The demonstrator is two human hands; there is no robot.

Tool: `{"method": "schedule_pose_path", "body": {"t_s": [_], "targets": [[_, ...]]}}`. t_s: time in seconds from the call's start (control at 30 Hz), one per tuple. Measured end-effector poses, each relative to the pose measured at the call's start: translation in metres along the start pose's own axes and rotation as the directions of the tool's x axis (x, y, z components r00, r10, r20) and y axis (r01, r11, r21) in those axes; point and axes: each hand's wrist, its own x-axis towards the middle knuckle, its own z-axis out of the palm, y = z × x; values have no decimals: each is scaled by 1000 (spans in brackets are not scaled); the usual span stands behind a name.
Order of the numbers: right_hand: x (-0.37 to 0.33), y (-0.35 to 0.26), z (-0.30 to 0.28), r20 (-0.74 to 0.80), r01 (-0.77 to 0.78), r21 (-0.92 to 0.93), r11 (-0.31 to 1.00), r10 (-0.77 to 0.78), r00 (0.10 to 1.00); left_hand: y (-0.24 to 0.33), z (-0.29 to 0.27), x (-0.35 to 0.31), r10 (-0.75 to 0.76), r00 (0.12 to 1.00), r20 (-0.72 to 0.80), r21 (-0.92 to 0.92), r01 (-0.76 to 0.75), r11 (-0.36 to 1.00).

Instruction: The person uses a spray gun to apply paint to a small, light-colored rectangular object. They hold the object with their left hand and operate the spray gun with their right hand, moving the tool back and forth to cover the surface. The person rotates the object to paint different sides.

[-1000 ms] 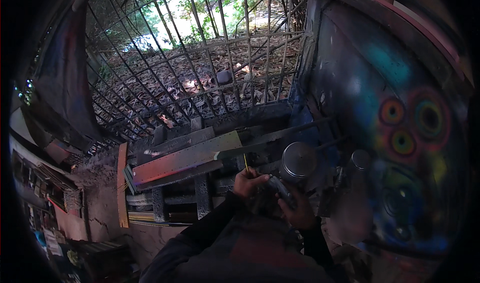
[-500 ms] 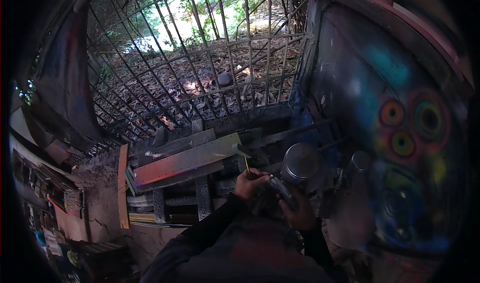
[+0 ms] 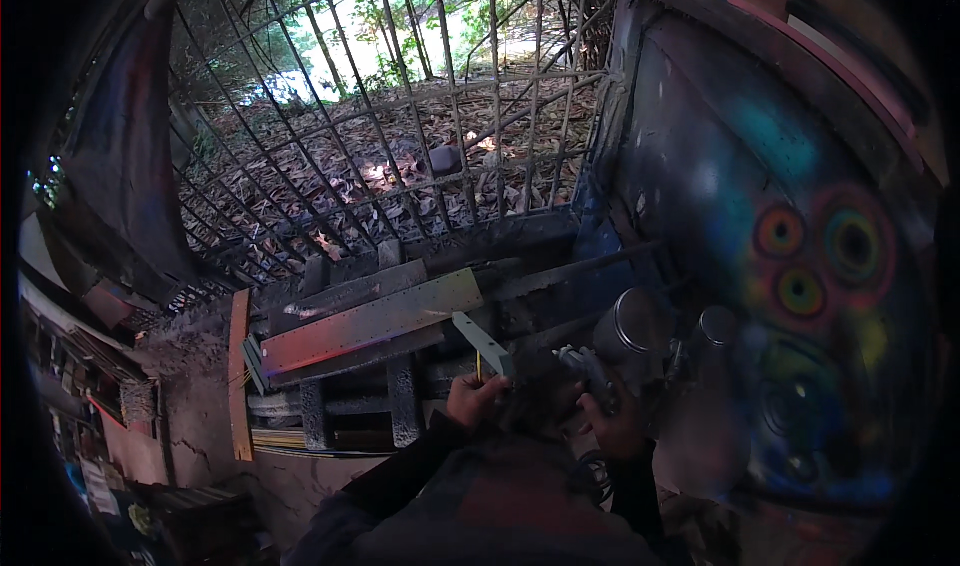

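My left hand (image 3: 475,401) is closed on a short grey-green strip (image 3: 482,344), which is tilted and has small holes along it. A thin yellow stick (image 3: 479,366) stands up between the fingers and the strip. To its right, my right hand (image 3: 615,424) is wrapped round a silvery spray gun (image 3: 588,368), whose nozzle end points toward the strip. A round metal cup (image 3: 636,321) with a shiny rim moves along with the gun and appears to sit on it. Behind my left hand lies a long board (image 3: 375,321), tinted from pink to yellowish green.
Sooty wooden bars (image 3: 402,396) form a rack under the board. An orange-brown plank (image 3: 241,376) stands at its left end, with thin yellow sticks (image 3: 315,440) below. A barred grille (image 3: 440,96) closes the far side. Right are a second lidded can (image 3: 717,326) and a paint-sprayed panel (image 3: 740,176).
My left hand has drawn back a little and turned the strip so its broad face shows. My right hand has moved right with the spray gun and cup, widening the gap.
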Motion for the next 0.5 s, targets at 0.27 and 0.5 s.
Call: {"method": "schedule_pose_path", "body": {"t_s": [0.27,0.5], "targets": [[1,10,-8,-61,14,81,997,-9,998,-29,-18,-55,-160,947,278,280,80,957],[-1,11,-13,-127,9,82,997,2,992,-39,-39,-60,-233,890,391,490,13,872]]}}
